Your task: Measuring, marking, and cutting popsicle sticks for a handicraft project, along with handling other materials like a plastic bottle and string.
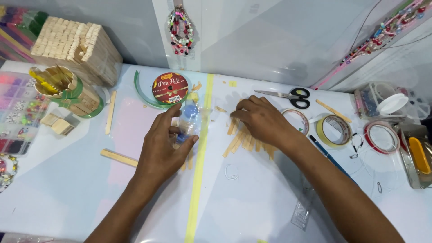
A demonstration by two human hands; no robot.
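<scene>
Left hand point(161, 148) is clamped on a clear bottle point(189, 121) with a blue cap, lying on the table point(67, 189) beside the yellow tape line point(198, 180). Right hand point(263, 121), well apart, presses flat with spread fingers on a row of sticks point(238, 141). Beyond lie scissors point(288, 96) and a ribbon roll point(170, 88).

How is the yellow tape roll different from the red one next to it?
The yellow tape roll has a thick yellow band; the red tape roll has a thin red rim. The yellow tape roll lies nearer the right hand; the red tape roll lies farther out. Both lie flat.
</scene>
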